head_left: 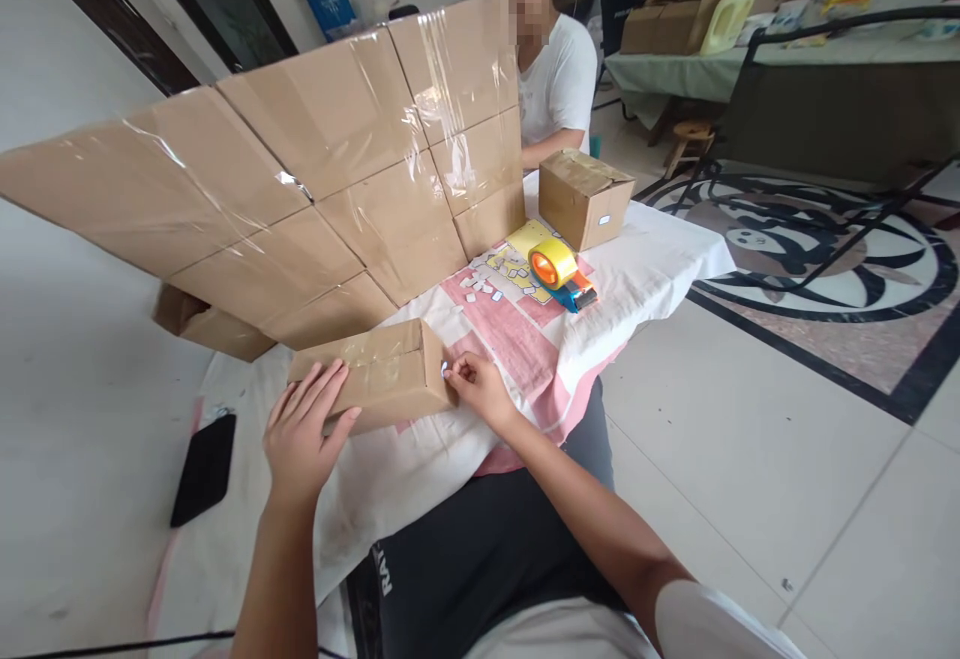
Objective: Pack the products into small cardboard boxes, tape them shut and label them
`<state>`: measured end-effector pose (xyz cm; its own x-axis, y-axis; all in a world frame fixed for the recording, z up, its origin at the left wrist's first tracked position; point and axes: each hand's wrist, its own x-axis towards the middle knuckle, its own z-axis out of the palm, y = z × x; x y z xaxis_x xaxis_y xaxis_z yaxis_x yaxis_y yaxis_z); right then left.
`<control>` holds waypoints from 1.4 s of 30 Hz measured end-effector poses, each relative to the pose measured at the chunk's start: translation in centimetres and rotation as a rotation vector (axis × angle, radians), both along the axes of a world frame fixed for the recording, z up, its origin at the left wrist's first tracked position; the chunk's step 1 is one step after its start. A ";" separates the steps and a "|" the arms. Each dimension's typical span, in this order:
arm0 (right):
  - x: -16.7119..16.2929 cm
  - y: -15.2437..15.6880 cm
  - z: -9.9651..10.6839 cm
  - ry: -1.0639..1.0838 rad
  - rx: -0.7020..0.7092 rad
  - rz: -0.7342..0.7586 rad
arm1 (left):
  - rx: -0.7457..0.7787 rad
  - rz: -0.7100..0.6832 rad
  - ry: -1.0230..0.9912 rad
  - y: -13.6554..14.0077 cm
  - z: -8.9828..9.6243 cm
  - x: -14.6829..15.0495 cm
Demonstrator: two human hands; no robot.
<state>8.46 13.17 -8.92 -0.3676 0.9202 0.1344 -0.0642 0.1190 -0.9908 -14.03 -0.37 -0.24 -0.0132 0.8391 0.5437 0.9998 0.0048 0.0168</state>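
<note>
Head view: L hand (304, 429), fingers spread, rests on near carton (390, 374) left of tape gun (559, 274), R hand (484, 391) pinches white label (444, 369) at carton's right end; labelling prob. in hand, next calls for pressing it flat.

We record a short-sleeved white fabric shirt (709, 627) and black fabric legwear (480, 539), the latter marked with white capital lettering (385, 571), partly legible.

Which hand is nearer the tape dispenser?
Right. The right hand is at the right end of the nearest box, left of and below the tape dispenser in view. The left hand lies on that box's opposite end, farther away.
</note>
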 end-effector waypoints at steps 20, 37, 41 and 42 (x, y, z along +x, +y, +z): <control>-0.5 -2.8 -0.7 -0.051 -0.036 0.161 | -0.001 -0.006 -0.037 0.6 0.5 0.2; -0.8 -5.4 -0.5 -0.112 0.044 -0.003 | 0.099 0.019 0.051 1.3 -0.8 0.0; -1.4 -5.3 -0.6 -0.036 0.005 -0.001 | 0.100 0.015 0.083 1.4 -0.8 -0.2; -1.5 -5.3 -0.6 -0.003 -0.014 -0.001 | 0.099 0.020 0.085 1.3 -0.8 -0.2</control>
<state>6.98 7.90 -9.52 -0.3668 0.9225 0.1204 -0.0609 0.1054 -0.9926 -14.27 0.96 -1.01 0.0199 0.7815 0.6236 0.9974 0.0277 -0.0666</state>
